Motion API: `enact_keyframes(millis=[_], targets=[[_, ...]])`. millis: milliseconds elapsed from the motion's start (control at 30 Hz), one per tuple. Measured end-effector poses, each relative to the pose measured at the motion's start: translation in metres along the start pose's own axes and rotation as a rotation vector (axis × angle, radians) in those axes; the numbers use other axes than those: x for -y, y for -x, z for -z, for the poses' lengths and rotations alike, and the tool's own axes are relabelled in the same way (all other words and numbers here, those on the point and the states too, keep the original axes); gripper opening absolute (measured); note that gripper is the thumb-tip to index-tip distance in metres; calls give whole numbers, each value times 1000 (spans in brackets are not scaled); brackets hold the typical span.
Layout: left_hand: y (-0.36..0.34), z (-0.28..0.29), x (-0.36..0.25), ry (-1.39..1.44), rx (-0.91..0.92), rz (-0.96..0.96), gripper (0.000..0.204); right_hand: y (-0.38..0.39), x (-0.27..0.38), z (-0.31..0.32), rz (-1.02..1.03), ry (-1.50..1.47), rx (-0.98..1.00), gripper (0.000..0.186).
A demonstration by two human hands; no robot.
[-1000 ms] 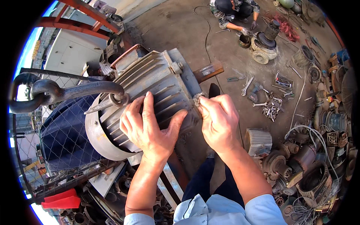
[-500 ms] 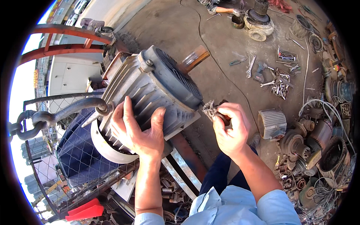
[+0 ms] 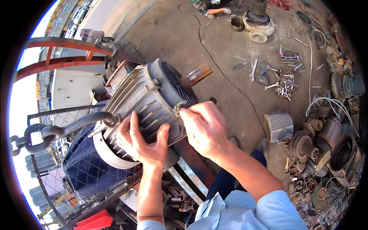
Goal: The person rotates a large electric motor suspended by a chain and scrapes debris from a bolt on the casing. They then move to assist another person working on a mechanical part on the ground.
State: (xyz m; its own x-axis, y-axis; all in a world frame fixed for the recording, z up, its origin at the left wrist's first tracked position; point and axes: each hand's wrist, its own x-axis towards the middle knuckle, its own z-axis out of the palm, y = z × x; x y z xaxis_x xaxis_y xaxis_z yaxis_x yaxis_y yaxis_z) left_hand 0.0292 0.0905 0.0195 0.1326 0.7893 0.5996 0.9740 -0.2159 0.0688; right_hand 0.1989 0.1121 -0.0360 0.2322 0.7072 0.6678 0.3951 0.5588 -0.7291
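A grey electric motor (image 3: 132,101) with a finned housing lies tilted in front of me, its shaft (image 3: 197,75) pointing up and to the right. Spread across the fins, my left hand (image 3: 143,140) rests open on the housing. My right hand (image 3: 205,130) pinches a small frayed grey tuft (image 3: 179,107), brush-like or a wad of rag; I cannot tell which. That tuft is against or just over the rim of the motor's end cover (image 3: 165,86). A steel hook (image 3: 86,118) on a heavy chain (image 3: 38,135) passes through the motor's lifting eye (image 3: 116,119).
Wrenches (image 3: 253,69) and sockets (image 3: 284,89) lie on the floor to the right, past a cable (image 3: 226,76). Motor parts (image 3: 303,149) are heaped at far right. Wire mesh (image 3: 84,161) and a red frame (image 3: 69,42) stand left. Another person (image 3: 211,7) works at the top.
My right hand has moved left and slightly up with the tuft, from beside the motor to its end-cover rim. My left hand stays on the fins. The view has shifted slightly.
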Motion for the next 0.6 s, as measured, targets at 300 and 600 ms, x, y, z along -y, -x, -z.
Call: enact_keyframes(millis=[300, 600], targets=[[-4, 2, -4, 6, 7, -2, 83, -20, 2, 2, 54, 45, 70, 31], [-5, 7, -15, -59, 17, 16, 82, -29, -3, 3, 25, -17, 177, 36]])
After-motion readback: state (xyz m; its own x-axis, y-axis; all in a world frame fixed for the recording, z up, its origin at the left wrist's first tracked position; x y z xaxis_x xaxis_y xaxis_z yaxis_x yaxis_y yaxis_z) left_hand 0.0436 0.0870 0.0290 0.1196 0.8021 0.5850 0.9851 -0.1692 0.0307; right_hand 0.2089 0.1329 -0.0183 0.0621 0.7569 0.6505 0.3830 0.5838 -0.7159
